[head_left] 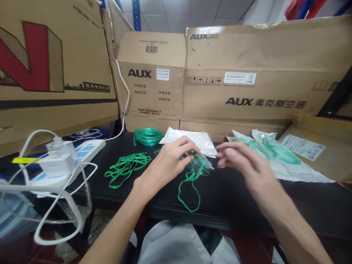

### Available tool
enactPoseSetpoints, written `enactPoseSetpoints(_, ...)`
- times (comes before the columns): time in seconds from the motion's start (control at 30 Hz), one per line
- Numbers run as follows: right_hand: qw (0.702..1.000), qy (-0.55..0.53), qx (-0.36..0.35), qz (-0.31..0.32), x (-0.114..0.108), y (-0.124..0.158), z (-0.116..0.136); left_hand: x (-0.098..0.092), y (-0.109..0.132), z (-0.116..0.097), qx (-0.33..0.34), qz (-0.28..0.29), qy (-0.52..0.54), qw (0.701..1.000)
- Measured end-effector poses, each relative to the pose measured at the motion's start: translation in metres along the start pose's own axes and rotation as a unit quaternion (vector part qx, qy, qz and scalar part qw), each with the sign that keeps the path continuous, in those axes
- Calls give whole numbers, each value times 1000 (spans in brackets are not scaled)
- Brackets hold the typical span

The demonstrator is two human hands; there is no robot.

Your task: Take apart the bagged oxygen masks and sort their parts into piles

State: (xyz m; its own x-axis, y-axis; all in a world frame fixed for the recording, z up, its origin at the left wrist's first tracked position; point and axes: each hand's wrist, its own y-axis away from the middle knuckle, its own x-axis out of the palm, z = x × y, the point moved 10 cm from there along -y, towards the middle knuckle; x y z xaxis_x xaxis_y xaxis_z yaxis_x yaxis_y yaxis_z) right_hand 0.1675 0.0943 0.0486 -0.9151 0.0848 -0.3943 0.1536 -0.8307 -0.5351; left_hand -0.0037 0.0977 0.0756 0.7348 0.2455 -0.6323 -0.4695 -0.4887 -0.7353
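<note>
My left hand [167,161] is closed round a clear green-tinted plastic mask [198,164] on the black table [231,194]. A green elastic strap [189,190] hangs from the mask and loops down over the table. My right hand [239,157] hovers just right of the mask, blurred by motion, with its fingers loosely curled and nothing visibly in them. A pile of loose green elastic straps [125,168] lies left of my left hand. A coil of green tubing [147,136] sits behind it.
White plastic bags [192,140] lie behind my hands, and bagged masks with tubing [272,152] lie to the right. A white power strip [70,159] with chargers and white cables sits at the left. Large cardboard boxes [247,73] wall in the back.
</note>
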Motion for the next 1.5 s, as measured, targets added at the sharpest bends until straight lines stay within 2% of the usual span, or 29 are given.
enactPoseSetpoints(0.1, 990, -72, 56, 108, 36, -6, -14, -3, -1, 1, -8, -19, 15, 1000)
enactPoseSetpoints(0.17, 985, -76, 60, 143, 48, -5, -17, -7, -2, 6, -27, -34, 17, 999)
enactPoseSetpoints(0.33, 994, 50, -10, 101, 39, -4, -10, -5, -1, 25, -88, -47, 47, 994)
enactPoseSetpoints(0.47, 989, 112, -83, 57, 36, -9, -3, 14, 2, 37, -147, -31, 87, 985)
enactPoseSetpoints(0.53, 987, 128, -84, 41, 33, -12, -6, 18, 2, 37, -163, -44, 90, 981)
enactPoseSetpoints(0.63, 985, 158, -64, 27, 28, -15, -14, 7, 3, 31, -166, -104, 61, 979)
enactPoseSetpoints(0.7, 982, 178, -64, 26, 25, -16, -18, 1, 3, 25, -169, -117, 40, 978)
enactPoseSetpoints(0.77, 975, 205, -79, 24, 24, -16, -20, 5, 2, 22, -179, -88, 27, 979)
enactPoseSetpoints(0.9, 949, 294, -112, 19, 29, -14, -24, 24, 3, 22, -208, -10, 24, 978)
enactPoseSetpoints(1.07, 924, 357, -131, 32, 37, -14, -26, 36, 3, 17, -205, 14, 50, 977)
enactPoseSetpoints(1.23, 924, 367, -101, -9, 13, -25, -40, 45, 5, 1, -200, 78, 88, 973)
enactPoseSetpoints(1.33, 921, 374, -103, -11, 4, -28, -42, 42, 5, 2, -212, 75, 76, 971)
enactPoseSetpoints(1.5, 918, 384, -99, -20, 0, -25, -35, 37, 8, 25, -239, 64, 14, 969)
